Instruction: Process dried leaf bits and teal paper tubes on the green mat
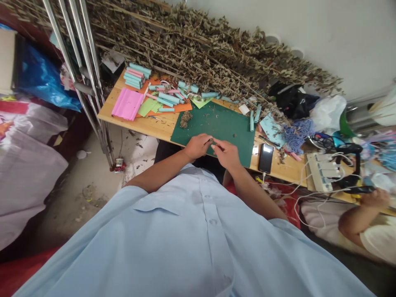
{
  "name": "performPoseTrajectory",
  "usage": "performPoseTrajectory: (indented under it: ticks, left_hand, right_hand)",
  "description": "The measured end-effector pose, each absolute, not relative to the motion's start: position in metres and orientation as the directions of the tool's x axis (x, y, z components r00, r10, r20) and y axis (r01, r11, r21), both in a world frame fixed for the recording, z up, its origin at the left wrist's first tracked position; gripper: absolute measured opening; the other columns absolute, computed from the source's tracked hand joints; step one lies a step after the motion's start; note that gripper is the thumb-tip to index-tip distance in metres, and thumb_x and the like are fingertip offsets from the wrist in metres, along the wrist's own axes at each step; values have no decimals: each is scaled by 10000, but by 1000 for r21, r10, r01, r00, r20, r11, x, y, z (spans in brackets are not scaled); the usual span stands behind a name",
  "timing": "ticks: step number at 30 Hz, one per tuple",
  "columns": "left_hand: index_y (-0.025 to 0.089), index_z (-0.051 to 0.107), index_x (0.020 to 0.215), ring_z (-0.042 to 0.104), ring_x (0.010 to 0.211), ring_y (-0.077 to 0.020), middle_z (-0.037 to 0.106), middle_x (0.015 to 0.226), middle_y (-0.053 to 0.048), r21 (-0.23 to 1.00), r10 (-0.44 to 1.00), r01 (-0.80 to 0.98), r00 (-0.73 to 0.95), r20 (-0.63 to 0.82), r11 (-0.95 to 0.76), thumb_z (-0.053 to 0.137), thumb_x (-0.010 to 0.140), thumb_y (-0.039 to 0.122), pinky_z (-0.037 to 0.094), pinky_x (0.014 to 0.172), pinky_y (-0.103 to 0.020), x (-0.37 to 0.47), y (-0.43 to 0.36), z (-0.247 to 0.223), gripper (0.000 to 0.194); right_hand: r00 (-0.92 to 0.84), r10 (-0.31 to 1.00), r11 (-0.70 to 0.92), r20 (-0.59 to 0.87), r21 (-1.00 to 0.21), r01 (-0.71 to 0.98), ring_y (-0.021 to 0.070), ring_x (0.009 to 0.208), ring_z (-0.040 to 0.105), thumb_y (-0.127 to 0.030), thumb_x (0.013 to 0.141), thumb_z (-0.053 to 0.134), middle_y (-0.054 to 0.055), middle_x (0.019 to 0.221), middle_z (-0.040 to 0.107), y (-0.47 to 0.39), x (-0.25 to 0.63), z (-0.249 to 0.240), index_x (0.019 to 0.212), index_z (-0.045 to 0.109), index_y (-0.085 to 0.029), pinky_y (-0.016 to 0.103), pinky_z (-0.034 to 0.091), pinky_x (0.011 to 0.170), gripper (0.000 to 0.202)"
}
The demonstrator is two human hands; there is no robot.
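My left hand (199, 146) is closed in a pinch over the near edge of the green cutting mat (235, 136). Between its fingertips shows a small dark bit of dried plant (210, 140). My right hand (226, 152) meets it from the other side, thumb and forefinger pinched at the same bit. The fingertips of both hands nearly touch. A crumpled clump of dried leaves (186, 119) lies on the mat's left part, beyond my left hand. Small crumbs of leaf are scattered over the mat.
Blue and pink paper rolls (168, 99) and a pink sheet (128, 104) lie left. Dried plant stalks (198, 45) line the back. A phone (265, 158) and power strip (320, 172) sit right. Metal crutches (83, 53) lean left. Another person's hand (375, 199) is far right.
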State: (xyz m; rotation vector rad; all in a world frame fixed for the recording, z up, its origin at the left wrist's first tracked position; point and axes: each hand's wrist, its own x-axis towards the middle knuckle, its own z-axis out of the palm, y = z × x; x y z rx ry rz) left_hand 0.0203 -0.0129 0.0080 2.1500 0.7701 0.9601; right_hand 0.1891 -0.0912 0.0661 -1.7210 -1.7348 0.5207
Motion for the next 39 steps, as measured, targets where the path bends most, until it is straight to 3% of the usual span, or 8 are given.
performPoseTrajectory:
  ticks: [3,6,10,14,17,25,31,39]
  left_hand:
    - [173,703,1020,664,944,-203,716,964,-97,752,724,244,554,410,-612,462,1081,331,536,864,-326,20,-13,8,295]
    - [172,704,1033,664,944,-201,714,961,-97,759,727,241,557,402,-604,454,1081,326,536,868,-325,19,-14,10,298]
    - [173,701,1029,667,960,-210,717,971,-107,760,712,216,569,412,-613,432,1074,303,542,878,-339,19,-13,10,302]
    - [177,700,1011,674,956,-209,723,976,-105,749,704,199,552,447,-632,426,1060,267,547,877,-345,20,-12,7,293]
    - [175,702,1015,678,943,-205,723,962,-102,742,706,205,539,459,-639,426,1077,301,546,863,-337,21,-12,5,310]
    - [177,714,1094,692,1000,-208,744,1032,-110,756,727,241,551,410,-609,439,1099,376,560,902,-338,20,-14,5,340]
    - [171,721,1233,710,1079,-201,758,1134,-121,776,752,248,530,392,-579,503,1084,321,568,976,-341,22,-13,1,304]
    - [168,739,1167,707,1052,-190,762,1072,-102,775,750,246,530,395,-582,527,1055,247,563,951,-314,21,-13,4,252]
  right_hand:
    - [22,981,108,194,-628,770,211,822,714,-367,991,604,54,911,765,-94,185,67,1260,773,-211,374,601,831,353]
    - [-81,973,175,217,-463,869,244,910,713,-336,1020,553,100,995,771,-95,184,75,1294,754,-197,383,584,876,367]
    - [-200,974,220,109,-222,950,278,919,699,-278,1028,506,163,1073,752,-93,180,91,1358,714,-159,371,556,809,408]
    - [-248,969,246,-5,-110,963,281,864,690,-226,992,536,186,1054,744,-86,176,103,1377,692,-126,367,527,757,427]
    - [-258,966,256,7,-153,954,294,909,702,-222,976,566,180,1052,751,-81,182,104,1316,728,-130,378,537,785,388]
    - [-115,954,231,275,-438,869,255,868,707,-357,1022,562,86,902,767,-95,193,81,1252,761,-208,406,596,849,338]
    - [-65,939,223,338,-456,862,232,875,709,-392,1066,511,106,951,762,-109,179,64,1348,720,-187,378,600,858,407]
    - [-85,924,265,373,-464,845,231,873,696,-358,1077,491,107,943,748,-108,175,54,1448,648,-146,375,589,861,456]
